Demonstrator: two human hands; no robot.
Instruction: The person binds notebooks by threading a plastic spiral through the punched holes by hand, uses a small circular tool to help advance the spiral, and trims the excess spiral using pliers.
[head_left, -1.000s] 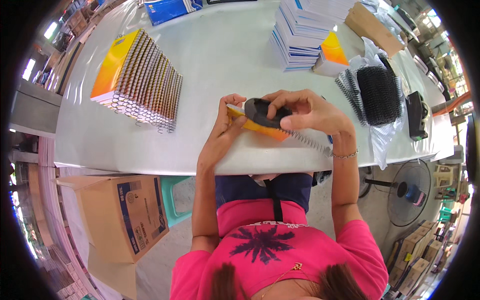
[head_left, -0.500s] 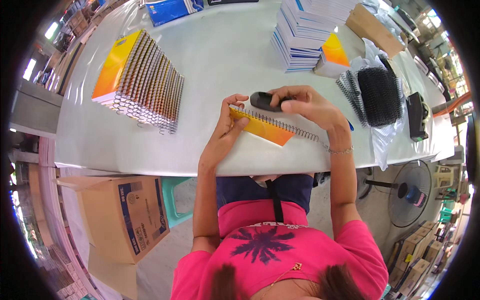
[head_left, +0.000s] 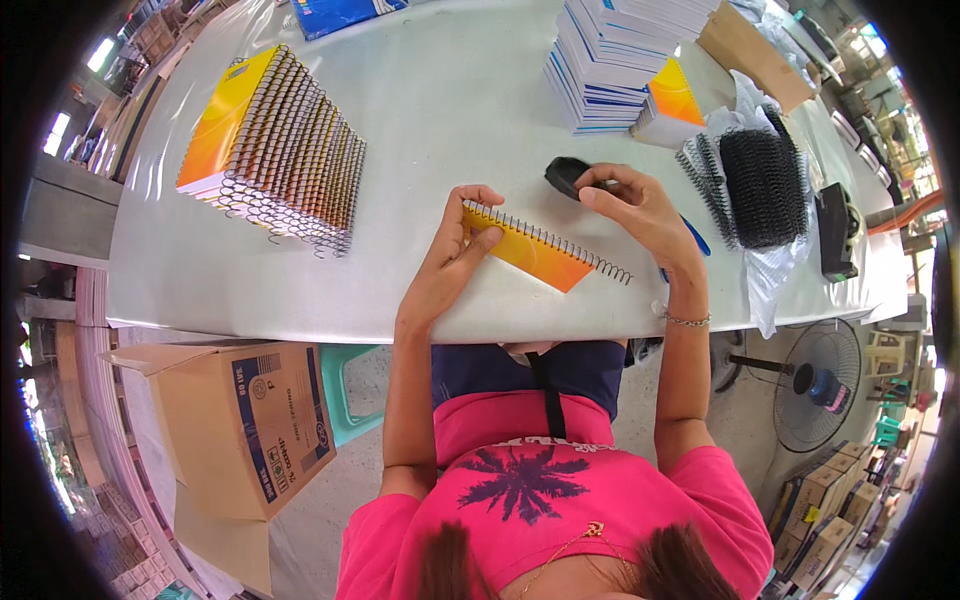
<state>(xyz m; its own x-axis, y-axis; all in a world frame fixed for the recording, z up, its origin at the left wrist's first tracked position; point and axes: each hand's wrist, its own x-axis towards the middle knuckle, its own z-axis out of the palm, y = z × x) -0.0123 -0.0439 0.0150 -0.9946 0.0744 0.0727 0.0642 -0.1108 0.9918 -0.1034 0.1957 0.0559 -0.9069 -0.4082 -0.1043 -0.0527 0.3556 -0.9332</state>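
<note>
The left hand point(head_left: 445, 270) pinned the orange notebook point(head_left: 535, 252) near the table's point(head_left: 440, 120) front edge, fingers closed on its corner. At two o'clock from it, the right hand point(head_left: 635, 205) gripped a black tool point(head_left: 568, 176). Bound notebooks point(head_left: 275, 150) were stacked at ten o'clock; unbound blue pads point(head_left: 610, 60) and loose coils point(head_left: 762, 185) remained.

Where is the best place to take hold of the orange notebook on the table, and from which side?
Grip the orange notebook at its plain cover edge, coming from the table's near side. The wire spiral runs along the far edge and sticks out past the right end, so it may snag. The left hand already pinches the left corner; the right hand holds a black tool.
</note>
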